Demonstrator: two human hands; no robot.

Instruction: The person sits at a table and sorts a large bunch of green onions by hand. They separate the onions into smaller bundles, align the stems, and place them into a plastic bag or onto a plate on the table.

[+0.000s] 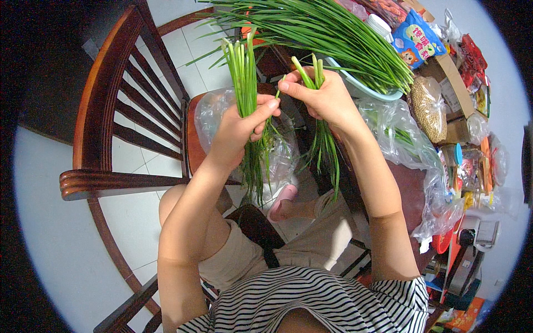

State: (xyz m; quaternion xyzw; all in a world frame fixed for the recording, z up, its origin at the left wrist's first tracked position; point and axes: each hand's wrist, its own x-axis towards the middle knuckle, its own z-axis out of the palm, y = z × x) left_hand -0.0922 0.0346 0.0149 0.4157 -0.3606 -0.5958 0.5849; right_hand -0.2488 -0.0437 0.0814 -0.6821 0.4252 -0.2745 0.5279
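My left hand (245, 120) is closed around a bunch of garlic chives (242, 79), white stem ends up and leaves hanging down. My right hand (322, 93) holds a smaller bunch of chives (327, 145) against its palm. Thumb and fingertips of both hands meet near a thin single stalk (277, 92) between them. Below the hands, a clear plastic bag (212, 110) with plant scraps lies on a wooden chair seat (195, 143). A large pile of chives (333, 39) rests across a light blue plastic basin (393, 96) beyond my right hand.
A slatted wooden chair back (98, 91) stands at the left. On the table (402, 187) at the right are a clear bag with chives (387, 120), a bag of beans (428, 110), a blue snack packet (417, 40), a cardboard box (449, 85), jars and a red-rimmed item.
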